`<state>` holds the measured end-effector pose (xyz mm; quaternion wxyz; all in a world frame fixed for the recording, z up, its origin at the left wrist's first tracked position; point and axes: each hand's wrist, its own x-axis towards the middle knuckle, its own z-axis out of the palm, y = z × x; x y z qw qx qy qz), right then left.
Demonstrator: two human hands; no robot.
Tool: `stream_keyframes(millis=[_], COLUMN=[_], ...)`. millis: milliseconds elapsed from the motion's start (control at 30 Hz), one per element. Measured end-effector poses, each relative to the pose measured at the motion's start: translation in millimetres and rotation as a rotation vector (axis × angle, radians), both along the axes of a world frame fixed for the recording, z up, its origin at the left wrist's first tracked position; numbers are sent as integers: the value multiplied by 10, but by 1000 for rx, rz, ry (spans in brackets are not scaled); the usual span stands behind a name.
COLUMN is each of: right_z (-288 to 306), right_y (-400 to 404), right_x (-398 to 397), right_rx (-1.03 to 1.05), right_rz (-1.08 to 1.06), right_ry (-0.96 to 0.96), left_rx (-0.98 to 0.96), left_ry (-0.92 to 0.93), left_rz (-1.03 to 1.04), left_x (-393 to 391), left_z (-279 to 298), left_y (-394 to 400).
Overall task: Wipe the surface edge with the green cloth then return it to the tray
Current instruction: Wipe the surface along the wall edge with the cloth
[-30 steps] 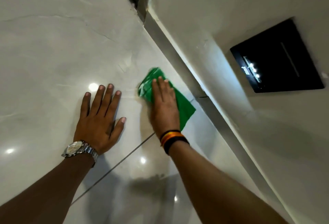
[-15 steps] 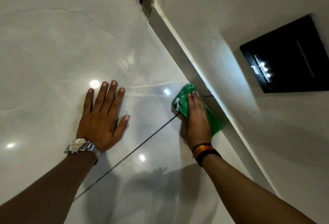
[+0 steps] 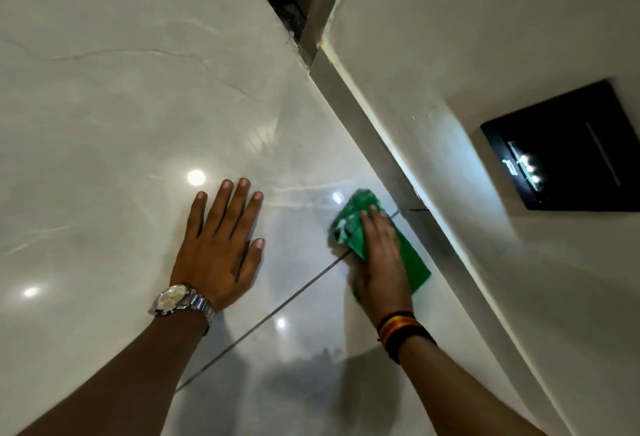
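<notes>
**Op 1:** Since a second ago the cloth (image 3: 360, 227) has slid from the middle of the counter (image 3: 114, 116) over to the metal edge strip (image 3: 363, 123), and I've got the right hand (image 3: 381, 259) flat on top of it now. The left hand (image 3: 218, 252) hasn't budged.

**Op 2:** What are the fingers doing?

**Op 1:** Right fingers (image 3: 372, 215) are close together and straight, pressing the cloth down rather than pinching it. Green shows ahead of the fingertips and out to their right, against the strip. Left fingers are spread wide on bare counter, holding nothing, just bracing me.

**Op 2:** Is the cloth actually on the edge?

**Op 1:** Its right side looks to be touching the strip, and it lies across the dark seam (image 3: 277, 304) in the counter. I can't tell whether it reaches into the corner.

**Op 2:** So how do you finish this stroke?

**Op 1:** My guess is to keep the palm low, push the right margin of the cloth into the corner, and run along the strip in one long pass. The bunched front could ride up over the fingertips, so I'd keep the pressure even.

**Op 2:** And the tray?

**Op 1:** Not in view. That comes after.
</notes>
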<state>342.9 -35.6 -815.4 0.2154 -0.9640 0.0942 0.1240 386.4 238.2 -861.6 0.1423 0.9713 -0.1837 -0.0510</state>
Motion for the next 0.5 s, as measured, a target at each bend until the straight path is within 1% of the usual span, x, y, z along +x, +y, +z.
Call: stream_keyframes(millis=[67,200,333,433,500], right_z=[-12,-75,-132,-144,-129], right_y=[-61,198,650,915,964], right_x=[69,701,1399,1817,1844], right_rx=[-23,-55,11,52,71], right_rz=[-96,-76,-107,-82,9], right_ry=[-18,-100,-178,-205,-195], left_rx=[-4,-7,-5,-4,-4], left_ry=[0,-1,-8,-20,-19], left_rz=[-3,-4,-2,-1,-6], left_x=[2,-9,-3,0,-3], left_z=[-24,-27,-35,-69,-84], left_y=[12,8,6,8,9])
